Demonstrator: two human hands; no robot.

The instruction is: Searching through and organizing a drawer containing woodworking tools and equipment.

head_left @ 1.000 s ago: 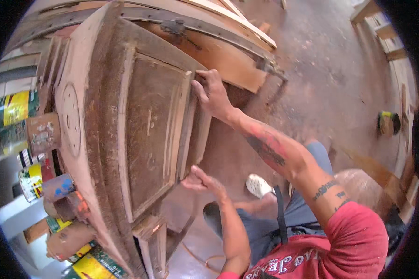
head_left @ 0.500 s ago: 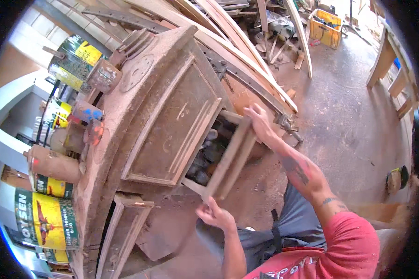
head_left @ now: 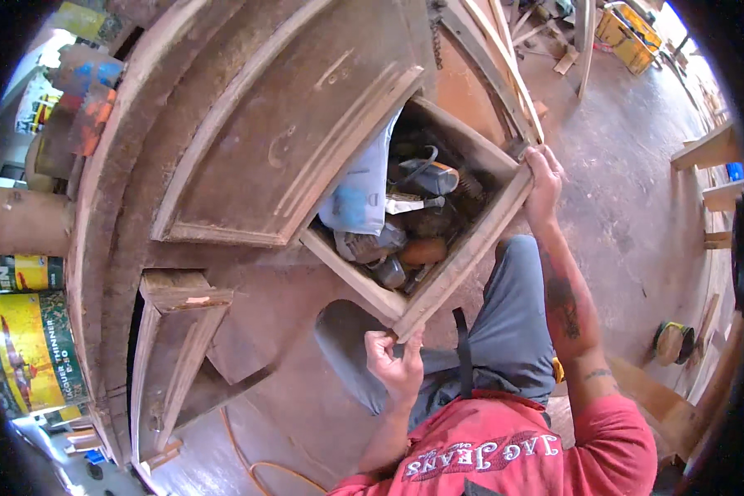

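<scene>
A dusty wooden drawer (head_left: 471,244) is pulled out at an angle from a panelled wooden cabinet (head_left: 264,140). Inside it lie several grimy metal tools or parts (head_left: 426,176), a rounded brown-orange item (head_left: 424,250) and a white plastic package (head_left: 355,202), which hides some of the contents. My left hand (head_left: 395,364) grips the drawer's near left corner, fingers curled beneath it. My right hand (head_left: 544,183) is closed on the other front corner, beside a metal rail and long planks (head_left: 492,58) behind the drawer.
Dusty paint cans (head_left: 25,347) stand along the cabinet's left side. A lower drawer or door (head_left: 174,355) sticks out below. A yellow crate (head_left: 624,37) and scrap wood are at top right, wooden framework (head_left: 703,149) at the right, an orange cord (head_left: 289,478) on the floor.
The drawer has come out of the cabinet toward the right, exposing its contents, with both hands staying at its front corners. My view has also shifted.
</scene>
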